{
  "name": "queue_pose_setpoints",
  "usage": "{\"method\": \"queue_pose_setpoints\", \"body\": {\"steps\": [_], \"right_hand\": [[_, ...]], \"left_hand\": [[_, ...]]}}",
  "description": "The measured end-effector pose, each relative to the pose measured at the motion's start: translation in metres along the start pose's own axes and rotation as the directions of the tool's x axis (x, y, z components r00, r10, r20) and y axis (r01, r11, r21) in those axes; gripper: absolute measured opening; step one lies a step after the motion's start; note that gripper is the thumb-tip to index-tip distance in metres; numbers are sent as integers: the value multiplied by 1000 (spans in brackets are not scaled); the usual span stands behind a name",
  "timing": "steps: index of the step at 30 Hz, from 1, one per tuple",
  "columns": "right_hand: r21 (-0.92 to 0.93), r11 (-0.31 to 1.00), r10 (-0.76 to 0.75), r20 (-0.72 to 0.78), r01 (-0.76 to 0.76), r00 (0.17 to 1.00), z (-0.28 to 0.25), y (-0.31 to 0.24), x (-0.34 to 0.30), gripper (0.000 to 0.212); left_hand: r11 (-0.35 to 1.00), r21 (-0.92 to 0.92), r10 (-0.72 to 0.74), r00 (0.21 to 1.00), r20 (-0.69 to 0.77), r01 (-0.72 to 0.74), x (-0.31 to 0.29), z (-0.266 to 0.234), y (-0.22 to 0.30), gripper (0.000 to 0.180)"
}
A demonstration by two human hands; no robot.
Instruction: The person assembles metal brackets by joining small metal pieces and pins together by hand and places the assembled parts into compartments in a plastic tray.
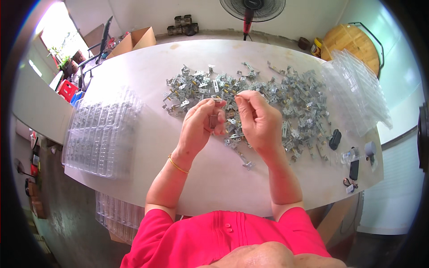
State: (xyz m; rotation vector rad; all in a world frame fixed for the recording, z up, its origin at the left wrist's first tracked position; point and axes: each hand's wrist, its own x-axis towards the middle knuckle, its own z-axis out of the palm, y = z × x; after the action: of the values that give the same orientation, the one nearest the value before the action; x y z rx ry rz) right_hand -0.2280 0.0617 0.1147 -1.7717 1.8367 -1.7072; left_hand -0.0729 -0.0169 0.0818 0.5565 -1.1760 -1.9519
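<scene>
My left hand (199,120), with a gold bangle at its wrist, is closed around a small metal bracket (213,121); part of the piece is hidden by the fingers. Close beside it on the right, my right hand (260,119) has thumb and forefinger pinched together at their tips. Whatever they hold is too small to make out. Both hands are held over the near edge of a wide, loose pile of silvery metal brackets (304,96), some with brass-coloured parts.
Clear plastic trays filled with parts (100,134) are stacked at the left of the white table (147,58). More clear trays (357,94) lean at the far right. A black case (334,139), tape roll (370,148) and black device (354,169) lie near the right edge. Beyond stands a fan (252,9).
</scene>
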Motion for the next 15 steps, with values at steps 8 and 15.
{"method": "queue_pose_setpoints", "body": {"steps": [8,15], "right_hand": [[-99,995,-19,114,31,993,1,-2,-2,5],[-68,995,-70,118,78,990,1,-4,-3,5]], "left_hand": [[994,-102,-32,995,95,42,2,-5,0,40],[998,-30,-57,996,70,59,2,-6,5,40]]}}
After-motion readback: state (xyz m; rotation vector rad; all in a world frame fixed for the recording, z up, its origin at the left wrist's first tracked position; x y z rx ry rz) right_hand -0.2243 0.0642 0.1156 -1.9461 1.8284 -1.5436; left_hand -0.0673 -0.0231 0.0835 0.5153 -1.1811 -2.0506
